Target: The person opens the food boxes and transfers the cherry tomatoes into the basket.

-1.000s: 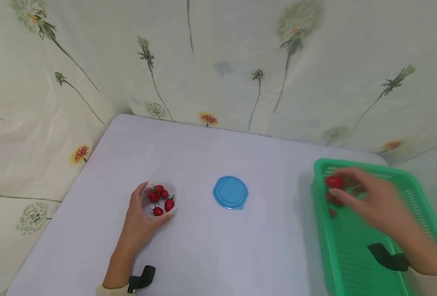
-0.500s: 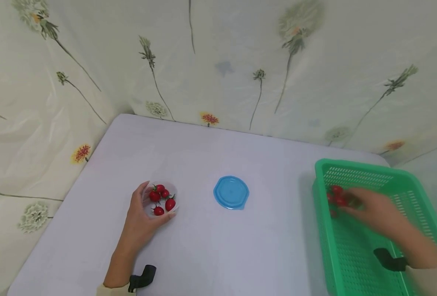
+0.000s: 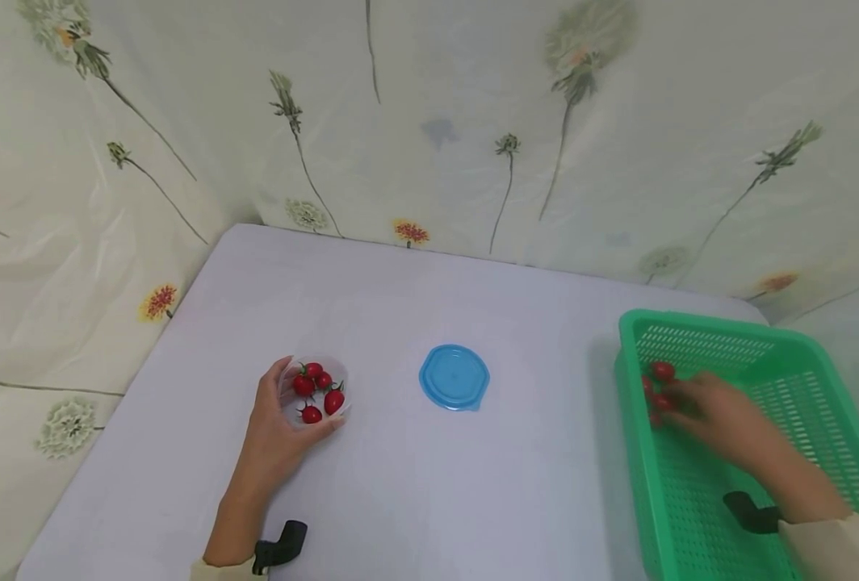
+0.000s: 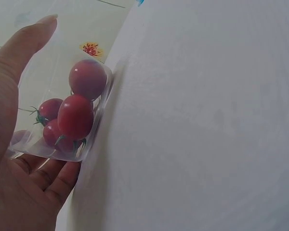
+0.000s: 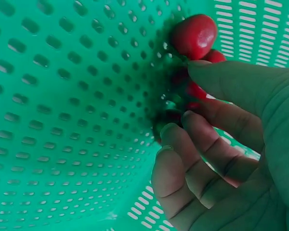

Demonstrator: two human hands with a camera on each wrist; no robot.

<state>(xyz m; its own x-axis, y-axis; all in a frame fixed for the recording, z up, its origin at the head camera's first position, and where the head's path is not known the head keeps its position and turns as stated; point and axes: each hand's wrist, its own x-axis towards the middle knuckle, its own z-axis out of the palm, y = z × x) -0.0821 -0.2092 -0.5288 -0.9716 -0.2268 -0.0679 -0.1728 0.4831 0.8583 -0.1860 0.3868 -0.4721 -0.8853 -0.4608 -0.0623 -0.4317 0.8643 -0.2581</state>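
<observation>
In the head view my left hand [image 3: 273,440] curls round a small clear plastic cup [image 3: 322,361] standing on the table. Several cherry tomatoes [image 4: 76,117] with green stems lie inside it. At the right, my right hand [image 3: 727,428] reaches down into a green basket [image 3: 662,484]. Its thumb and forefinger close about a cherry tomato [image 5: 196,90] in the basket's far left corner, partly hidden by the fingers. Another cherry tomato [image 5: 195,36] rests just beyond the thumb, and more red ones sit close by.
A round blue lid [image 3: 454,378] lies on the white table [image 3: 524,452] between the cup and the basket. Behind the table and along its left hangs a flower-patterned sheet [image 3: 466,97]. Black wrist mounts [image 3: 279,545] sit on both wrists.
My right hand has lowered a cherry tomato back into the basket and let it go. Its fingers have shifted to a neighbouring one. The left hand and the cup stay in place.
</observation>
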